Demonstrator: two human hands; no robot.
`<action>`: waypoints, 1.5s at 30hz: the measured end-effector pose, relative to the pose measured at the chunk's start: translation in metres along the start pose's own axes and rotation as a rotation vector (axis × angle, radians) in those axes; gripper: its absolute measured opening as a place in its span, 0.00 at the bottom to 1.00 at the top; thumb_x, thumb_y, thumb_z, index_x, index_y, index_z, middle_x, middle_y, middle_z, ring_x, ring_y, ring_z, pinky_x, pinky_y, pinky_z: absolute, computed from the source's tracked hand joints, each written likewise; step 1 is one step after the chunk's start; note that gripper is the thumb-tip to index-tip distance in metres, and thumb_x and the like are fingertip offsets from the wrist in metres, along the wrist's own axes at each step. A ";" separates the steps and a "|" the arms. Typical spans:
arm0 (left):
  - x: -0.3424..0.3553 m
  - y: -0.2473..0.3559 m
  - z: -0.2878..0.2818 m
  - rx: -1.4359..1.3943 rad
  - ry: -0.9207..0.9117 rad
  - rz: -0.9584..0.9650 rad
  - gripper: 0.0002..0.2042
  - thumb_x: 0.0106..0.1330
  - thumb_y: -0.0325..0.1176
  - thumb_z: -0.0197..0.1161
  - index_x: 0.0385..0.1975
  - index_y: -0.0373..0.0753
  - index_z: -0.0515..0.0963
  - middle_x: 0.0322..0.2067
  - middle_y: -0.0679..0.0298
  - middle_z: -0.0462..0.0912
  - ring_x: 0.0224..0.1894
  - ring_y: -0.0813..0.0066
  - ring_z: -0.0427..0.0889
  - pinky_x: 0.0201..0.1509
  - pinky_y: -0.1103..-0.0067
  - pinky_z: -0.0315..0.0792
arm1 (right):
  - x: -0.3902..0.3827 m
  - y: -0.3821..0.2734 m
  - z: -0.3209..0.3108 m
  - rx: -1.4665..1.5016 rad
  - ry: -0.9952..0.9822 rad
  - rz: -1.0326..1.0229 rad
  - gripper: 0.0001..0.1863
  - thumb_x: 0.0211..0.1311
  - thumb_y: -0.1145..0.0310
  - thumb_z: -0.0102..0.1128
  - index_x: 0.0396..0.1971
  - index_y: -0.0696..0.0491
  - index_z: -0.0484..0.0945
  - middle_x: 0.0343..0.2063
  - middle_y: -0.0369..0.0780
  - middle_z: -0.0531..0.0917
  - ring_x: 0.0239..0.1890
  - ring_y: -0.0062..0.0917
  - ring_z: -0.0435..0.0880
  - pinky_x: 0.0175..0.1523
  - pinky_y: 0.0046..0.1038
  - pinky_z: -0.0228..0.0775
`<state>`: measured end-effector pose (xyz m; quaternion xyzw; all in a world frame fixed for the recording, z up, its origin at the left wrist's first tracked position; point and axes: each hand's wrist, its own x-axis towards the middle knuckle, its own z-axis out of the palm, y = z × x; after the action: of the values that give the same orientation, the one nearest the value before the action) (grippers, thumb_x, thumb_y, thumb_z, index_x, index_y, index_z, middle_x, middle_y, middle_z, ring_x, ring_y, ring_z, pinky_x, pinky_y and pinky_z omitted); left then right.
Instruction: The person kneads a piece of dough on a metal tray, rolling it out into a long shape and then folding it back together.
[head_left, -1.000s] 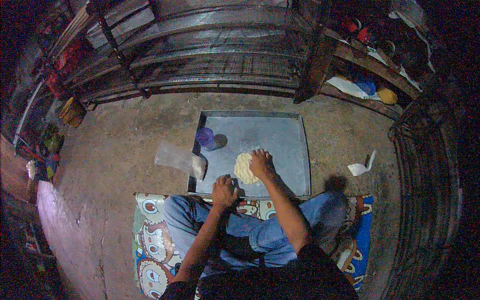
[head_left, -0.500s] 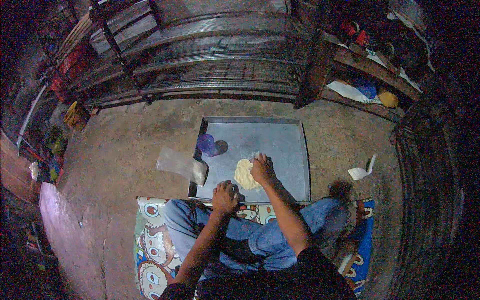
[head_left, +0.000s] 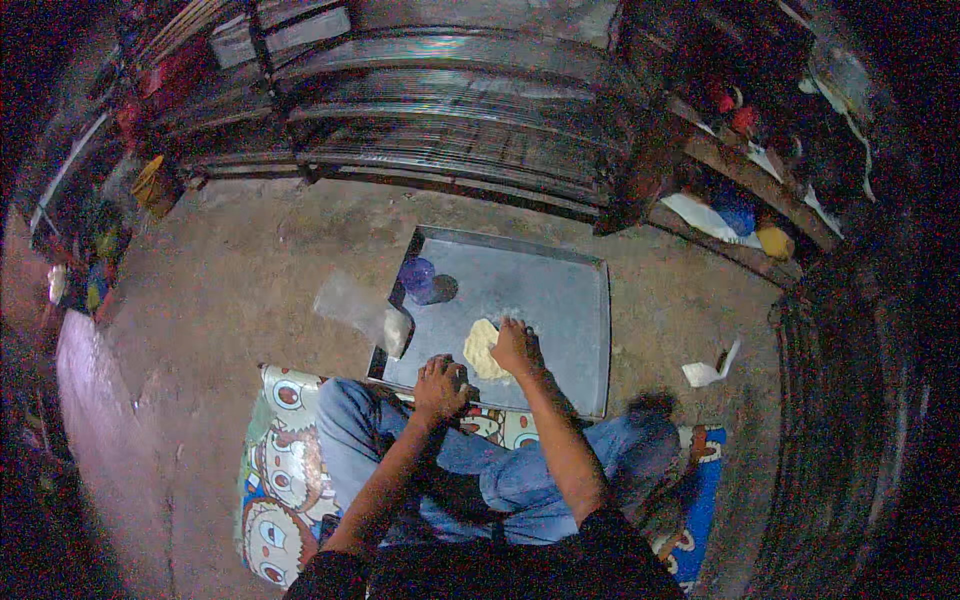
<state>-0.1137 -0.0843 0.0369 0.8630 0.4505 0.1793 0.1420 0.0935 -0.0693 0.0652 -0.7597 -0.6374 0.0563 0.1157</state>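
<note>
A flattened, pale yellow piece of dough (head_left: 481, 352) lies near the front of a large grey metal tray (head_left: 545, 285). Over its right side is my right hand (head_left: 517, 349), fingers bent and closed on the dough's edge. White flour is smeared on the metal just beyond the fingertips. My left hand (head_left: 440, 389) grips the tray's near rim, its fingers curled over the edge. Toward the tray's far left corner stands a small purple cup-like container (head_left: 417, 274), casting a dark round shadow. Across the left rim rests a clear plastic bag (head_left: 396, 330) with whitish contents.
I sit cross-legged on a cartoon-printed mat (head_left: 283, 455) on a concrete floor. Beyond the tray runs a dark slatted rack (head_left: 450, 130). A white folded piece (head_left: 708, 372) lies on the floor to the right. Cluttered shelves (head_left: 745, 165) stand far right; a yellow container (head_left: 152, 187) is far left.
The whole view has tilted, so the tray appears turned slightly clockwise. My right hand has shifted a little on the dough, while my left hand stays at the near rim.
</note>
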 end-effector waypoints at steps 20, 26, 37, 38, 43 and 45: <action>0.000 -0.002 0.002 -0.024 -0.020 -0.050 0.25 0.48 0.49 0.61 0.44 0.43 0.73 0.54 0.55 0.66 0.59 0.56 0.61 0.61 0.63 0.55 | -0.027 -0.003 0.007 0.008 -0.204 -0.276 0.24 0.45 0.78 0.54 0.47 0.57 0.72 0.37 0.48 0.79 0.44 0.45 0.76 0.48 0.40 0.69; -0.001 -0.002 0.006 0.029 -0.024 -0.038 0.26 0.49 0.48 0.60 0.47 0.40 0.72 0.53 0.52 0.65 0.60 0.57 0.60 0.61 0.64 0.56 | -0.042 0.004 -0.004 0.089 -0.340 -0.284 0.21 0.42 0.78 0.57 0.43 0.56 0.74 0.35 0.50 0.79 0.42 0.43 0.77 0.47 0.38 0.69; 0.001 -0.003 0.001 -0.023 -0.047 -0.055 0.26 0.48 0.42 0.60 0.48 0.37 0.70 0.53 0.50 0.65 0.59 0.55 0.61 0.60 0.63 0.57 | -0.025 0.031 -0.046 0.654 -0.431 -0.025 0.13 0.47 0.77 0.62 0.35 0.59 0.75 0.30 0.43 0.82 0.32 0.25 0.79 0.37 0.28 0.70; 0.000 -0.003 0.003 -0.018 -0.022 -0.052 0.26 0.48 0.41 0.61 0.48 0.37 0.70 0.53 0.50 0.65 0.59 0.55 0.61 0.60 0.64 0.58 | -0.022 0.037 -0.045 0.684 -0.393 0.009 0.13 0.48 0.77 0.61 0.36 0.59 0.75 0.30 0.44 0.82 0.32 0.25 0.79 0.37 0.28 0.70; -0.002 -0.002 -0.001 -0.002 -0.011 -0.054 0.26 0.47 0.42 0.61 0.47 0.37 0.70 0.52 0.50 0.67 0.58 0.55 0.62 0.59 0.64 0.59 | -0.013 0.028 -0.057 0.658 -0.163 -0.012 0.14 0.50 0.78 0.60 0.39 0.61 0.74 0.34 0.45 0.82 0.35 0.26 0.80 0.41 0.27 0.71; -0.003 -0.006 0.002 -0.008 0.022 -0.025 0.26 0.47 0.42 0.62 0.47 0.38 0.70 0.52 0.51 0.67 0.58 0.55 0.63 0.59 0.64 0.59 | -0.013 0.020 -0.067 0.733 -0.011 0.024 0.13 0.50 0.78 0.60 0.38 0.59 0.75 0.33 0.44 0.82 0.37 0.26 0.81 0.42 0.26 0.71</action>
<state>-0.1187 -0.0837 0.0321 0.8547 0.4621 0.1886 0.1429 0.1262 -0.0922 0.1246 -0.6749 -0.5665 0.2864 0.3762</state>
